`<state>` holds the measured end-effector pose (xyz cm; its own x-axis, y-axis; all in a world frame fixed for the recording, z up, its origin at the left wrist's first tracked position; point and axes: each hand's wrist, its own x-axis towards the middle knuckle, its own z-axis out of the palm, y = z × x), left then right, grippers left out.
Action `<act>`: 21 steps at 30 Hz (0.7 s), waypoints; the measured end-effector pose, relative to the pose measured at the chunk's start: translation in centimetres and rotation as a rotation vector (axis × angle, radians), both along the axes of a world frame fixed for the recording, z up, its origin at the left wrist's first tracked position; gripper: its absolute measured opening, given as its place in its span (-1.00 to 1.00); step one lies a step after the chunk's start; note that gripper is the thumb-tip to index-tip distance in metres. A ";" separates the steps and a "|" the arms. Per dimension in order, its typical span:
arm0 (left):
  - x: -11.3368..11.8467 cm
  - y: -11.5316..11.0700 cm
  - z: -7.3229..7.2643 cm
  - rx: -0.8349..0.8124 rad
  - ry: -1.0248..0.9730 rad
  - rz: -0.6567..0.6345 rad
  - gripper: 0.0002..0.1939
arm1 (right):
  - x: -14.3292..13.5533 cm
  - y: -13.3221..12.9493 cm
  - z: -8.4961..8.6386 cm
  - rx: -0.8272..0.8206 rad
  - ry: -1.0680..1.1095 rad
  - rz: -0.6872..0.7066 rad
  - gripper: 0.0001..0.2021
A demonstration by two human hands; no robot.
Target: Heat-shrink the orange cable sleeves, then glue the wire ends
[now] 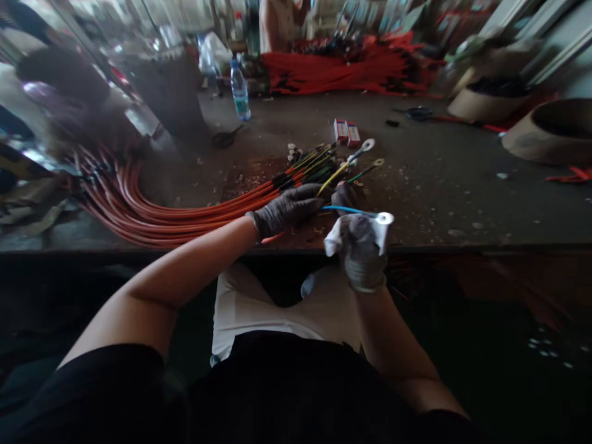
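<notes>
By the desk's (462, 216) near edge, my left grip (287, 211) pinches yellow wire (333, 178); my right grip (364, 251) clamps cloth (333, 239) under blue wire (351, 209).

My feed: dark bench (462, 209), pale scraps (502, 176) scattered.
I see orange cables (185, 217) left, two small boxes (346, 132) mid-bench, bottle (240, 92) and red bundle (324, 74) far.

No lettering or number can be read anywhere in view. The label (241, 107) on the plastic bottle (237, 81) shows only as a blurred green-blue band, and any print on the two small red-and-white boxes (341, 130) on the counter (444, 197) is too small to make out.
</notes>
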<state>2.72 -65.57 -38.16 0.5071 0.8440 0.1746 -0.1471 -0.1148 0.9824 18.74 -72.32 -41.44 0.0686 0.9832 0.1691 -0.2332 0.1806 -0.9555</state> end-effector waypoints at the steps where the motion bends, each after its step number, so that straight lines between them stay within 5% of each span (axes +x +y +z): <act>1: -0.5 -0.2 0.7 0.010 -0.003 0.033 -0.69 | 0.1 0.1 -0.3 0.000 0.039 -0.068 -0.53; 5: -2.4 -2.5 1.5 0.224 -0.089 0.300 -0.65 | -0.1 1.2 -1.6 -0.161 0.212 -0.186 -0.55; 8: -1.4 -5.4 -1.1 0.333 -0.200 0.507 -0.57 | -0.9 1.4 -2.1 -0.303 0.319 -0.109 -0.54; 11: 0.7 -7.7 -3.9 0.170 -0.357 0.685 -0.58 | -1.8 0.2 -2.1 -0.217 0.197 -0.049 -0.68; 16: 0.1 -9.2 -3.9 -0.137 -0.473 0.503 -0.28 | -3.4 -2.5 -1.7 0.206 -0.090 -0.163 -0.79; 21: -1.6 -9.9 -2.9 -0.026 -0.326 0.449 -0.37 | -4.3 -2.5 -1.5 0.469 -0.352 -0.273 -0.77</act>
